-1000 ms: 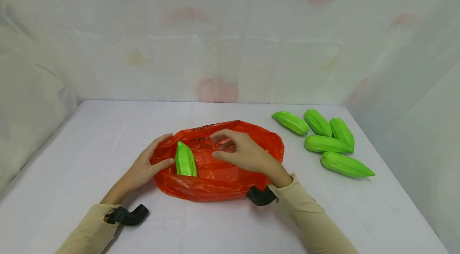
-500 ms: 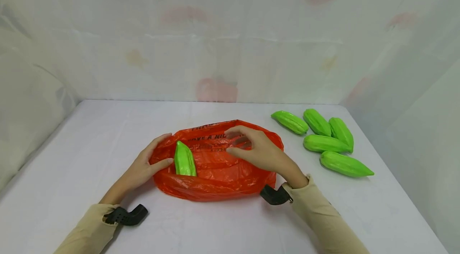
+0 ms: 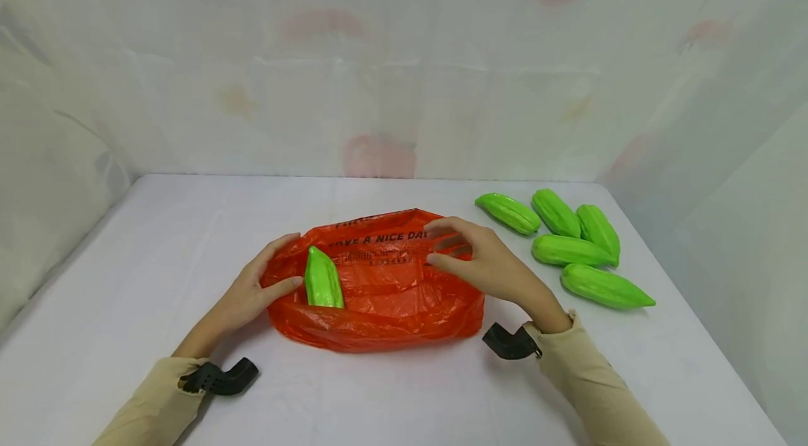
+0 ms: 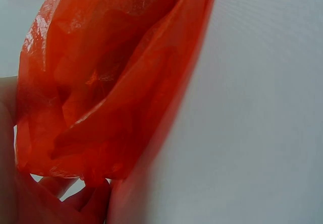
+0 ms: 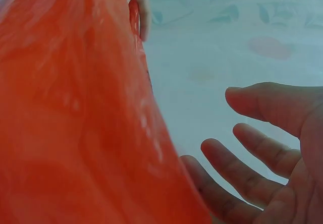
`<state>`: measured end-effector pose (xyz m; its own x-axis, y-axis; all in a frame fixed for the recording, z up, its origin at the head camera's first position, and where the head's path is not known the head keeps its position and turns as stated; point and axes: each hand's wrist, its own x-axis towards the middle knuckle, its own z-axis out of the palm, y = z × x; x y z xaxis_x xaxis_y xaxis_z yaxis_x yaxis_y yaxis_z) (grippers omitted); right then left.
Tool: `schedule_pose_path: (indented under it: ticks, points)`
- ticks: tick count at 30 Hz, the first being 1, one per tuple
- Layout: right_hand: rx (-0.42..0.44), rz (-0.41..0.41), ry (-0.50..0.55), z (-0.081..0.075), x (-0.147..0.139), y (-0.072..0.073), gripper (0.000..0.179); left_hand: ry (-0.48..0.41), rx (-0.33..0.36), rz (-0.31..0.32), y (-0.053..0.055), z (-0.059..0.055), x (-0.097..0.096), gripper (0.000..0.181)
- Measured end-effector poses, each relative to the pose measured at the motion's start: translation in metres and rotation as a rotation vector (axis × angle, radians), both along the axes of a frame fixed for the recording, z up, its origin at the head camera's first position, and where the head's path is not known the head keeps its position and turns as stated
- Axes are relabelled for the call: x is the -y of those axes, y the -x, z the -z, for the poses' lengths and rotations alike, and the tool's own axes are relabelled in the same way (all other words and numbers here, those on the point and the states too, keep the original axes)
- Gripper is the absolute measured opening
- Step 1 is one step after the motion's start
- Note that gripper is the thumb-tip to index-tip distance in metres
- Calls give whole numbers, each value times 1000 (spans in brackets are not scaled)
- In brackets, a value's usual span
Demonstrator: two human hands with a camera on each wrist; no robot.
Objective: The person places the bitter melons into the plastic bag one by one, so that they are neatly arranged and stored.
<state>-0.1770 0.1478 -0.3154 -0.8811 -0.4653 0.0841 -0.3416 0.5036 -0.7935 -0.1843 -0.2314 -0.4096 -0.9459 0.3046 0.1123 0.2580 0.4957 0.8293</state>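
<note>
A red plastic bag (image 3: 391, 292) with black printing lies with its mouth spread wide on the table. Inside, toward its left end, a bright green, ridged, pointed fruit (image 3: 324, 279) leans up, its lower end hidden by the front of the bag. My left hand (image 3: 259, 288) holds the bag's left edge, thumb over the rim; in the left wrist view its fingers (image 4: 93, 201) curl at the gathered red plastic (image 4: 106, 108). My right hand (image 3: 480, 257) is over the bag's right end, fingers apart and nothing in them. Its thumb and fingers (image 5: 242, 176) show spread in the right wrist view.
Several matching green fruits lie on the right of the white table (image 3: 631, 376), the nearest one (image 3: 606, 286) pointing right and another (image 3: 508, 213) behind the bag's right end. A pale patterned cloth (image 3: 379, 102) hangs behind and at both sides.
My right hand has moved right from over the middle of the bag to its right end, uncovering more of the printing. The left hand and the fruit in the bag have hardly moved.
</note>
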Motion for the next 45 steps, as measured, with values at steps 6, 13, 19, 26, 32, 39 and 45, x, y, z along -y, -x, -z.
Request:
schedule_pose_path:
  ticks: [6,13,19,26,32,39,45]
  points:
    - [-30,20,5,1,-13,-1,42,5,-2,0,-1,-2,-1,68]
    - [-62,42,9,0,-27,-1,44,-3,-4,0,-4,-6,-2,68]
    - [-83,78,19,-1,-37,-2,41,3,1,3,-2,-4,-1,68]
    - [-113,125,9,0,-46,-6,40,10,-1,0,0,-1,1,68]
    - [-140,151,10,1,-53,-11,41,9,3,1,0,-1,1,68]
    - [-161,165,-5,4,-62,-14,41,9,3,-1,-2,-3,0,68]
    - [-157,186,-6,6,-69,-18,42,-3,4,0,-1,-1,1,68]
